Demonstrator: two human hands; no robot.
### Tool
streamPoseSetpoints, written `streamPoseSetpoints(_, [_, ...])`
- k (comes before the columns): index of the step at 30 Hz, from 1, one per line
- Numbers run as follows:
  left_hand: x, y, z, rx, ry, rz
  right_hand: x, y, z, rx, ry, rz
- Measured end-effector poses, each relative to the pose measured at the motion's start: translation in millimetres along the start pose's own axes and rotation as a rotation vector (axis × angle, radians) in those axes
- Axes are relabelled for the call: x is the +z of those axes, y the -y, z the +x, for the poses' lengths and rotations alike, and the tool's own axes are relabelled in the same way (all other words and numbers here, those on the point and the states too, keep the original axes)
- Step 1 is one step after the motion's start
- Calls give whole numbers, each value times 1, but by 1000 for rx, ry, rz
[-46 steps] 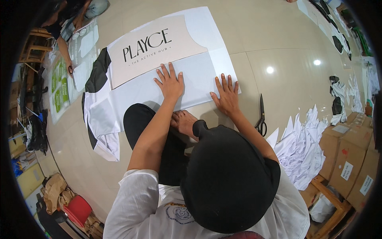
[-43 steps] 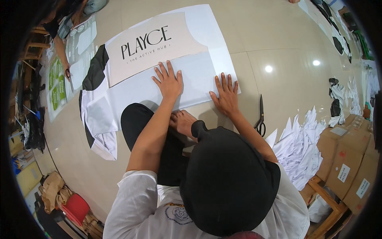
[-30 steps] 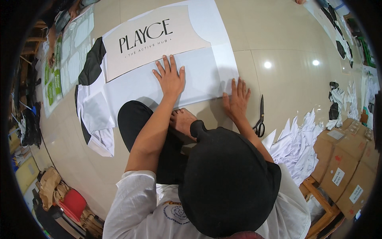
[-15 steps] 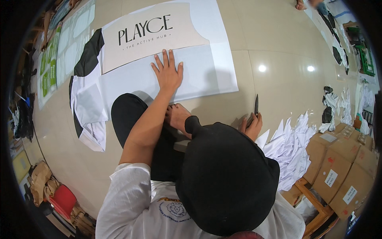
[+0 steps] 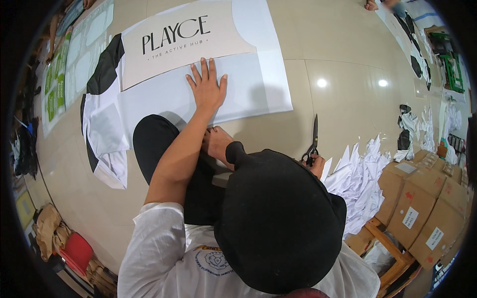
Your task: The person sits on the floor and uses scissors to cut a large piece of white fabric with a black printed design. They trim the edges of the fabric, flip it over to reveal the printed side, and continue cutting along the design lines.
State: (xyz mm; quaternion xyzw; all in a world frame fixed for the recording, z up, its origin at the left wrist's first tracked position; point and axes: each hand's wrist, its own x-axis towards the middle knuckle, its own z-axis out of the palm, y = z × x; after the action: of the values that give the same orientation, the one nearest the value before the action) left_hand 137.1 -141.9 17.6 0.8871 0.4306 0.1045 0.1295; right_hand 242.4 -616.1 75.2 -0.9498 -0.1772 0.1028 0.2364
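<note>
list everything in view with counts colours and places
scissors: 1, black, right of centre
cloth: layers uncountable, white with dark parts, upper centre-left
template: 1, beige with dark lettering, on the cloth
scraps: many, white, heaped centre-right
cardboard boxes: several, brown, far right
printed sheets: uncountable, green and white, upper left
red item: 1, red, lower left
head covering: 1, black, lower centre
left hand: 1, bare, flat on cloth
right hand: 1, bare, gripping scissors' handles
</note>
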Motion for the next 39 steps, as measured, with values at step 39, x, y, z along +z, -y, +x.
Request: streamPoseSetpoints(39, [5,24,9,-120,-69,58,48,36,-4,391,765,763])
